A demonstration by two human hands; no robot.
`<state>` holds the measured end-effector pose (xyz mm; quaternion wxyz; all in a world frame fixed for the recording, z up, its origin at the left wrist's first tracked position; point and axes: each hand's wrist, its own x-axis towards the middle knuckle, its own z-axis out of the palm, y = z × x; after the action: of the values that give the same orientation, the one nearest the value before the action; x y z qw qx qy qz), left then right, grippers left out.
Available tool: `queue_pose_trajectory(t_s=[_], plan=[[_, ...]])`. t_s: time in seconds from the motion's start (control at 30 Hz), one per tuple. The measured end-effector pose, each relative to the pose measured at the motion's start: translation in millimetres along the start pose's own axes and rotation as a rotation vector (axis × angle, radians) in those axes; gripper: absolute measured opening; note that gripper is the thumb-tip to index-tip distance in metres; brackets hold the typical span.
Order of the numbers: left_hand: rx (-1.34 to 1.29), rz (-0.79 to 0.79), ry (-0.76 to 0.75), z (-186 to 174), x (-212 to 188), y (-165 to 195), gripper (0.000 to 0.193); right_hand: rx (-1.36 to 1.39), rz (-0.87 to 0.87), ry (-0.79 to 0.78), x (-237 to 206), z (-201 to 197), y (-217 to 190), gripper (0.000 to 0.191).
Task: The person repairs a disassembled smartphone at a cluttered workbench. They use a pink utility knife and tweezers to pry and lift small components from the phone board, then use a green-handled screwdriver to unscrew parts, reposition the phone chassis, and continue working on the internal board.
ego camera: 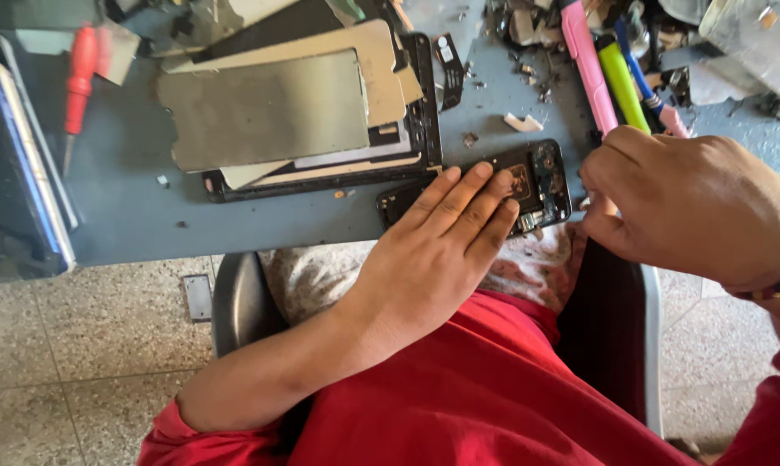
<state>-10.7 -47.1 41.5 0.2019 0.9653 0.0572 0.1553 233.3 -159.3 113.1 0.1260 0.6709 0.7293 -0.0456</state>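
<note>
Opened phone (528,185) at bench edge; left hand (446,237) flat on it, right hand (688,207) grip curled, contents unclear.

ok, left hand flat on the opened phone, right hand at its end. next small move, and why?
Probably keep the left hand pressing the opened phone flat at the table edge while the right hand works at the phone's right end. The phone sits right at the edge, above the lap, so it could slip. What the right fingers pinch is hidden, so I can't say which part comes next.
</note>
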Motion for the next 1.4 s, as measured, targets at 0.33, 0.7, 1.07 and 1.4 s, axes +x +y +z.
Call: queue_pose_trajectory(t_s=[0.33,0.7,1.07,1.4], plan=[[0.038,0.016,0.010,-5.4,1.5,5.5,0.046,0.043,0.018,0.213,21.5,-15.3,1.7,0.017],[0.032,0.018,0.005,-4.6,0.7,4.4,0.045,0.076,-0.150,0.392,31.3,-23.2,1.5,0.017],[0.042,0.029,-0.012,-5.8,0.1,3.1,0.045,0.136,0.167,0.490,15.0,-16.1,11.5,0.019],[-0.037,0.096,-0.027,-24.1,8.1,3.5,0.041,0.194,0.229,0.533,8.5,-3.1,13.0,0.022]])
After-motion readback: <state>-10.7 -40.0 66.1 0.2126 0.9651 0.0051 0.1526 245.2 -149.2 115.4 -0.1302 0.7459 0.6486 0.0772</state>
